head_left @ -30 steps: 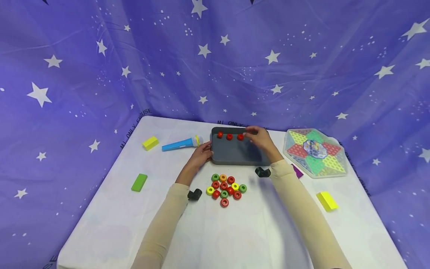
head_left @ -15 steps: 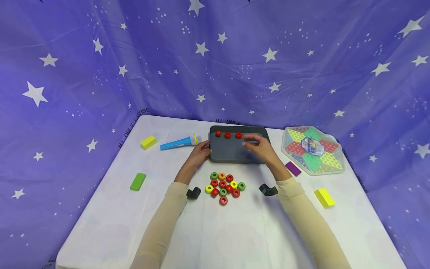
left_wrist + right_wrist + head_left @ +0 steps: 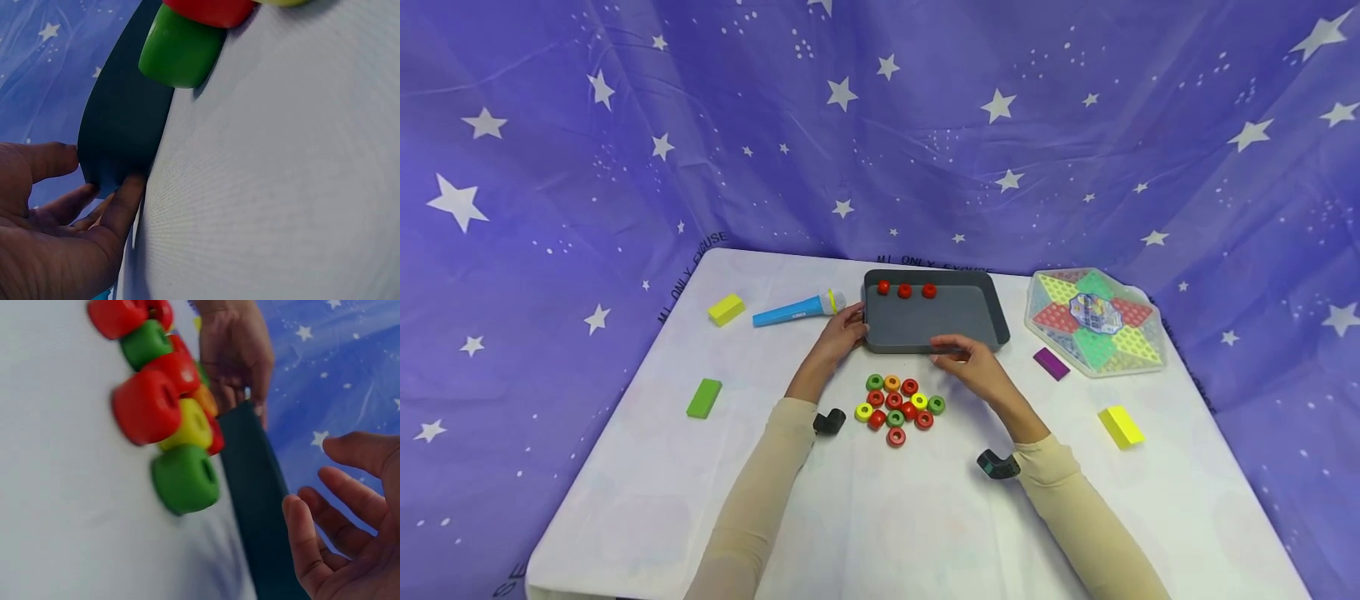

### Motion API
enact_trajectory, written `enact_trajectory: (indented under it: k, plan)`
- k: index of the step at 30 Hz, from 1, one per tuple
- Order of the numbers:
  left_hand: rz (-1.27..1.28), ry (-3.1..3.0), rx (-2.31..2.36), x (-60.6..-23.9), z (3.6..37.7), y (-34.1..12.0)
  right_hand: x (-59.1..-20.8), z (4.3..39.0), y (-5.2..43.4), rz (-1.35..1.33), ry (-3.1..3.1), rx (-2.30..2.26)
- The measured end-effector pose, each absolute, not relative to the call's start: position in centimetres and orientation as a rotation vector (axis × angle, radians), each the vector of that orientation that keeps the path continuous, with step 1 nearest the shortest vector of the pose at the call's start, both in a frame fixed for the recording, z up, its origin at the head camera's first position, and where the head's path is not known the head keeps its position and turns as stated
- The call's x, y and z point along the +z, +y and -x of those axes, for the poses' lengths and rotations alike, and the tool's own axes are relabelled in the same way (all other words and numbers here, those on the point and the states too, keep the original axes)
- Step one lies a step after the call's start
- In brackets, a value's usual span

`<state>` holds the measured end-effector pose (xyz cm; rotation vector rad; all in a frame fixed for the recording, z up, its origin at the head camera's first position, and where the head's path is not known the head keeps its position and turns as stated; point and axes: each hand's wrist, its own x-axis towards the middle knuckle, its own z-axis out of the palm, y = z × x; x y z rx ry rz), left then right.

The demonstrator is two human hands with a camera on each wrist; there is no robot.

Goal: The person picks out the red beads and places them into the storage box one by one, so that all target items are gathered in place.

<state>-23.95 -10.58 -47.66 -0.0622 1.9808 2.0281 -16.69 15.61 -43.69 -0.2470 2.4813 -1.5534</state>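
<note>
A dark grey tray (image 3: 936, 317) lies at the back of the table, with three red beads (image 3: 905, 292) in a row along its far side. My left hand (image 3: 841, 335) holds the tray's left end; the left wrist view shows the thumb at the rim and the fingers against the outer wall. Over the tray's near edge, my right hand (image 3: 972, 367) hovers with loosely bent fingers and nothing between them. In front of the tray sits a cluster of several red, green, yellow and orange beads (image 3: 894, 401). The right wrist view shows green bead (image 3: 185, 480) close to that hand.
A blue toy microphone (image 3: 797, 310) lies left of the tray. Yellow blocks (image 3: 726, 310) and a green block (image 3: 703, 398) are at left. At right are a Chinese checkers box (image 3: 1096, 321), a purple block (image 3: 1051, 364) and another yellow block (image 3: 1121, 427).
My right hand has drawn back from beside the rightmost red bead in the tray to the tray's near edge. The left hand stays at the tray's left end.
</note>
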Motion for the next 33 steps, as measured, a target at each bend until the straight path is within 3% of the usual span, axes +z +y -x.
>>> enact_trajectory:
  k: [14,33]
  plan:
    - [0.069,2.009,2.004,-47.6,23.9,-10.5,-45.8,16.2,12.9,0.438,2.487,-1.274]
    - [0.070,2.006,2.019,-47.6,23.8,-10.5,-46.2,15.9,11.4,0.346,2.663,-1.104]
